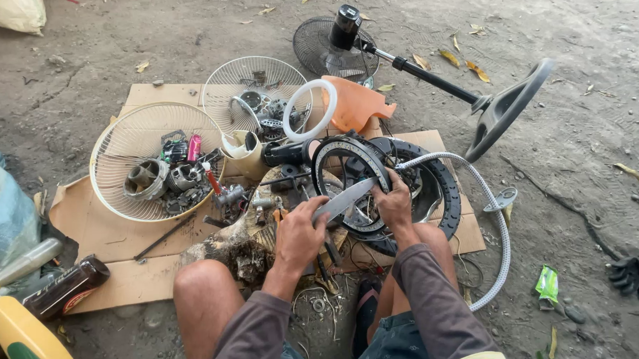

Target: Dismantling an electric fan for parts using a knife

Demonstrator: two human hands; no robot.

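Two hands on task: left hand [298,233] grips blade [343,200], right hand [393,200] clasps black ring [353,183]; prying step, next needs steady leverage.

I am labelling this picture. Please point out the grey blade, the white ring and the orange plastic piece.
grey blade [345,198], head view, middle of its flat face.
white ring [329,103], head view, right side of rim.
orange plastic piece [354,104], head view, centre.

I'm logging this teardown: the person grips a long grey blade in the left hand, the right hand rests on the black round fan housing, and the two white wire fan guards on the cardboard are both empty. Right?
Not quite. The head view shows both white wire fan guards holding small metal parts. The rest stands: the left hand grips the long grey blade, and the right hand rests on the black round fan housing.
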